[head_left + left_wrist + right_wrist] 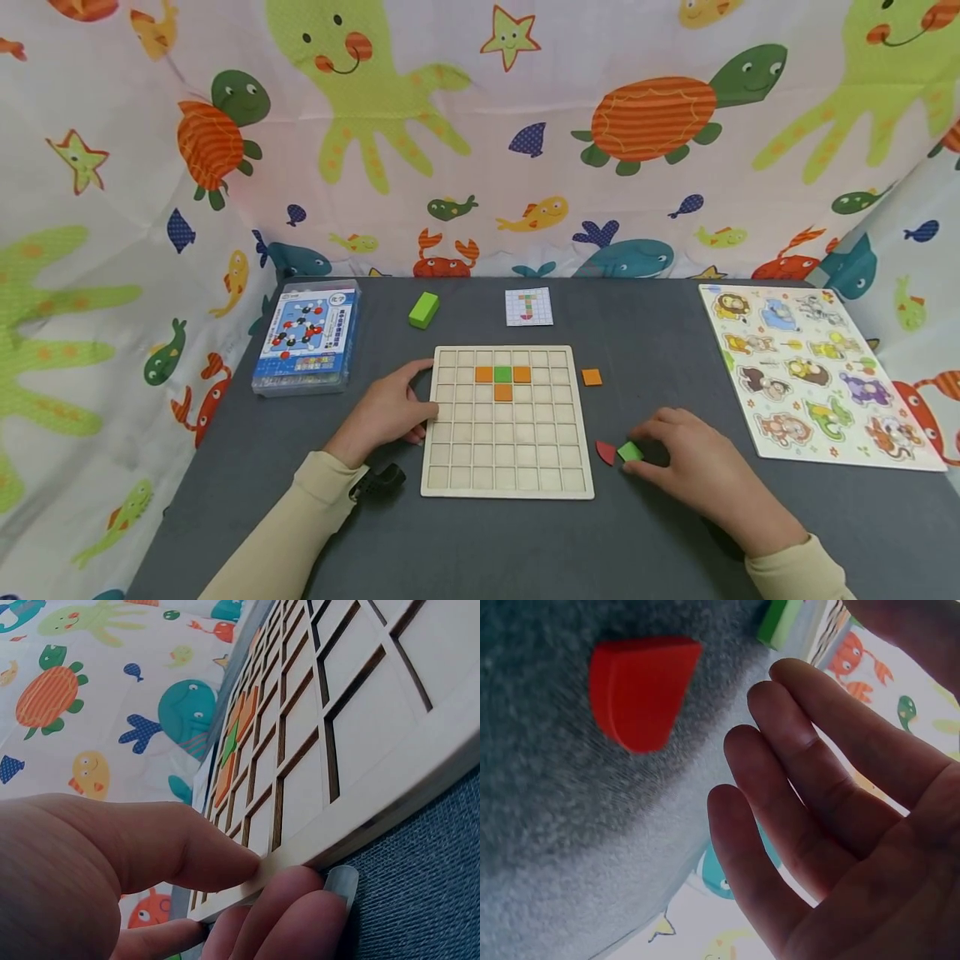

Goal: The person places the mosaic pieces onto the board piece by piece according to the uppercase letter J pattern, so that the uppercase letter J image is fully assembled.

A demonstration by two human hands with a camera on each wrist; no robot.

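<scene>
My left hand [388, 410] holds the left rim of a square wooden grid board [505, 492], its thumb on top and fingertips curled against the side edge. Three orange tiles [503, 392] and a green tile [502, 374] sit in the board's upper cells. To the right of the board, my right hand [693, 458] is low over the table, thumb and index finger spread around a small green block [628, 452]. A red quarter-round piece [605, 452] lies beside that block. In the right wrist view, a red rounded piece [643, 694] lies near the extended fingers [795, 742].
An orange tile [592, 377] lies right of the board. Behind it are a green block [423, 310] and a card with a coloured pattern [528, 307]. A clear plastic box [306, 337] stands back left, and an animal puzzle board [813, 375] lies at right. A printed curtain [480, 158] hangs behind.
</scene>
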